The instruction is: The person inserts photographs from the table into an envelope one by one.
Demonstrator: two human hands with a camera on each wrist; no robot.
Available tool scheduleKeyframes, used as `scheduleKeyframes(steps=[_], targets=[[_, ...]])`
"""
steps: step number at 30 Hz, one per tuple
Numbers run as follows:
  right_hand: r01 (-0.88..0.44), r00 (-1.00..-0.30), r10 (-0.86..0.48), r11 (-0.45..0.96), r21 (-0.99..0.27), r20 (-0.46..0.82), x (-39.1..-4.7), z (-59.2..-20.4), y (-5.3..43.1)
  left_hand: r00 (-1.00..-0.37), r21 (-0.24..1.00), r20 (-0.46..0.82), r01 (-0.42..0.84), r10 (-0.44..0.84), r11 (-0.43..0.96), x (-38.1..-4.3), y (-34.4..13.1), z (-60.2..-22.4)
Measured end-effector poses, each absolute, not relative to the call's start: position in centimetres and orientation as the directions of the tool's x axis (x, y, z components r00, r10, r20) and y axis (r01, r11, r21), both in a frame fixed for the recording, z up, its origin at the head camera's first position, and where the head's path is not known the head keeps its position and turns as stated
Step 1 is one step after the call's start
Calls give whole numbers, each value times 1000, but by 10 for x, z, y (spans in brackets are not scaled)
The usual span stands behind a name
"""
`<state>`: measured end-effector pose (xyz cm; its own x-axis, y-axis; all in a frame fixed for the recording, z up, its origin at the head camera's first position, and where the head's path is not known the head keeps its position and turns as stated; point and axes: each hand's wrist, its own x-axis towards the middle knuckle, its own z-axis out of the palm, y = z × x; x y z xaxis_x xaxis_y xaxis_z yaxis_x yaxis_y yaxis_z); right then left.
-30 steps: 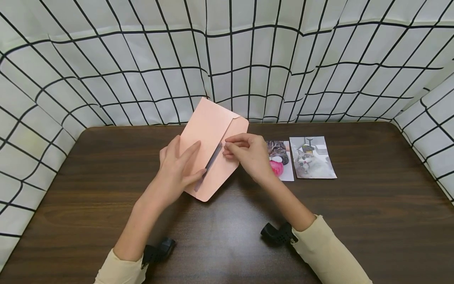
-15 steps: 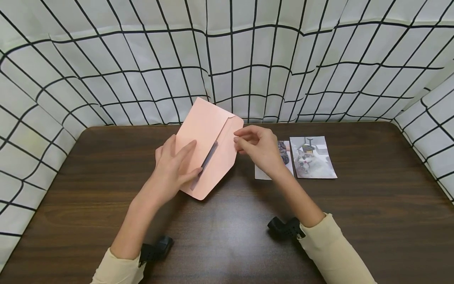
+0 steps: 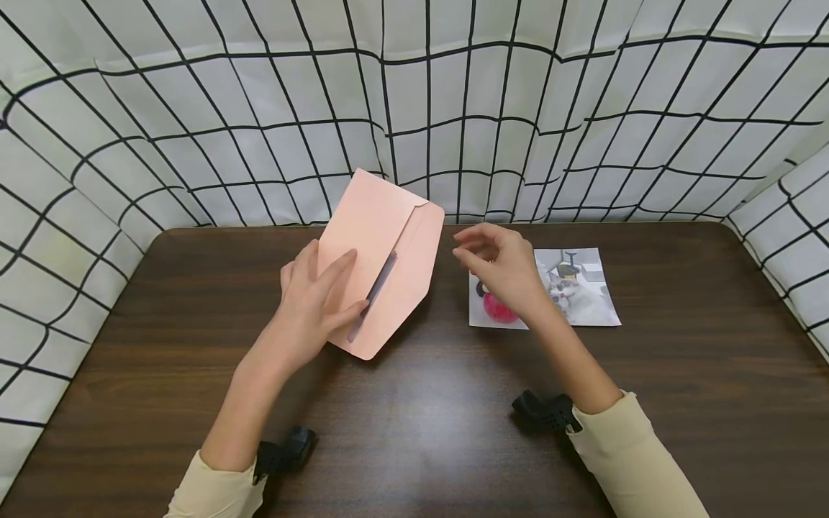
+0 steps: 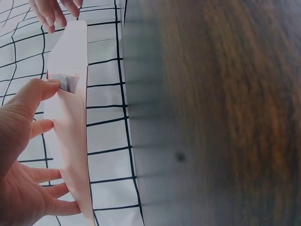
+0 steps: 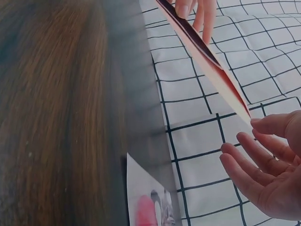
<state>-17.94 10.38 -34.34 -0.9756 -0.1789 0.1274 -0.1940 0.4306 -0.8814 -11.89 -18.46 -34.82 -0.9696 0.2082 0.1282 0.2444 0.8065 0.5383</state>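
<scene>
My left hand (image 3: 307, 309) holds a pink envelope (image 3: 372, 208) tilted over the back of the table, with spread fingers and the thumb at its slanted mouth. From that mouth shows a thin dark strip of a card or photo (image 3: 381, 279), right by the thumb tip. To the right, my right hand (image 3: 505, 270) hovers with loosely bent fingers and nothing in them. Below that hand lies a photo with a pink ball (image 3: 499, 309), partly hidden by it. Beside it is a photo of a grey and white cat (image 3: 589, 302), overlapped by the wrist.
The dark wooden table (image 3: 414, 432) ends at a back edge, where a white cloth with black grid lines (image 3: 492, 93) rises behind and around it. Black straps with small devices (image 3: 285, 453) sit on both wrists.
My right hand has moved from the envelope's flap to the right, over the photos, letting go of the flap. The envelope has shifted slightly left in my left hand.
</scene>
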Motion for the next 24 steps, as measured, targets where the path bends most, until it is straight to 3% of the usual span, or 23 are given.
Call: scheduleKeyframes(steps=[24], targets=[[-162,-986,-118,547,-822,116,-188,-356,132,-971,554,129,240,202,797,-118,-186,-347]])
